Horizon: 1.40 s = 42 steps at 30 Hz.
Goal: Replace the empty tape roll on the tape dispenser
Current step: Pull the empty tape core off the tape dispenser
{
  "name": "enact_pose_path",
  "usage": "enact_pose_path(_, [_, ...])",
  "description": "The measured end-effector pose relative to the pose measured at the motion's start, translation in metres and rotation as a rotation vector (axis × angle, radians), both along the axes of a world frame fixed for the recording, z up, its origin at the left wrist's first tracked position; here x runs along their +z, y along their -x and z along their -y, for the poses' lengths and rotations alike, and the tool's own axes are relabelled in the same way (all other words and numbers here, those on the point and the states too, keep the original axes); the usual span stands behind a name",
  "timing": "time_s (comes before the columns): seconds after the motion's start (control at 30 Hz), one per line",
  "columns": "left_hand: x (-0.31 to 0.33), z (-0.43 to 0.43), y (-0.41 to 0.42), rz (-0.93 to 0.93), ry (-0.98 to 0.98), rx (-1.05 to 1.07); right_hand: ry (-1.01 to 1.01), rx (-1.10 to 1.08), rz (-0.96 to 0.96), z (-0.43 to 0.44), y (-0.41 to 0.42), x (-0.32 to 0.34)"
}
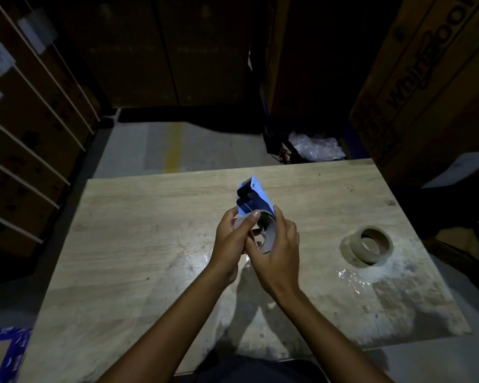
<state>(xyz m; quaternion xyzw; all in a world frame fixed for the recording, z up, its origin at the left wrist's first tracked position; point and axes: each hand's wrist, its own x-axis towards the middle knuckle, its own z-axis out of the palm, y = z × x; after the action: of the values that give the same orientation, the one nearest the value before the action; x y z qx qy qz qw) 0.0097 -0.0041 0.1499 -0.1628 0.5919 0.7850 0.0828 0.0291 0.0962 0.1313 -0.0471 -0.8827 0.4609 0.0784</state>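
A blue tape dispenser (253, 197) is held above the middle of the wooden table (138, 233), its blade end pointing away from me. My left hand (233, 239) grips its lower part from the left, thumb across the front. My right hand (277, 244) is closed around the empty cardboard core (267, 233) sitting in the dispenser. A full roll of clear tape (369, 246) lies flat on the table to the right, apart from both hands.
Stacked cardboard boxes (426, 78) rise at the right and back, and strapped boxes (25, 134) line the left. Crumpled plastic wrap (315, 146) sits behind the table's far edge. Bits of clear film (351, 277) lie on the table near the roll.
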Motion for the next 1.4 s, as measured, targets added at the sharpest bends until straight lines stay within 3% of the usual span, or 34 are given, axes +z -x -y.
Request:
enact_pose_path(0.13, [-0.001,0.015,0.003,0.011,-0.047,-0.009,0.014,0.045,-0.141,0.001,-0.01,0.005])
enact_pose_path(0.47, [-0.008,0.049,0.005,0.051,-0.408,-0.208,-0.146,0.078,-0.487,0.017,-0.017,0.008])
enact_pose_path(0.73, [0.004,0.072,0.002,0.045,-0.286,-0.491,-0.02,0.098,-0.542,0.001,0.004,0.023])
enact_pose_path(0.97, [-0.001,0.062,0.005,0.176,-0.378,-0.258,0.051,0.116,-0.472,0.004,0.026,0.013])
enact_pose_path(1.07, [-0.003,0.062,0.008,0.207,-0.312,-0.183,0.064,0.148,-0.418,0.005,0.035,0.009])
enact_pose_path(1.3, [-0.008,0.065,0.011,0.207,-0.382,-0.106,-0.048,0.238,-0.36,0.008,0.057,0.018])
enact_pose_path(1.4, [-0.008,0.066,0.012,0.245,-0.333,-0.065,-0.113,0.113,-0.443,0.01,0.05,0.031])
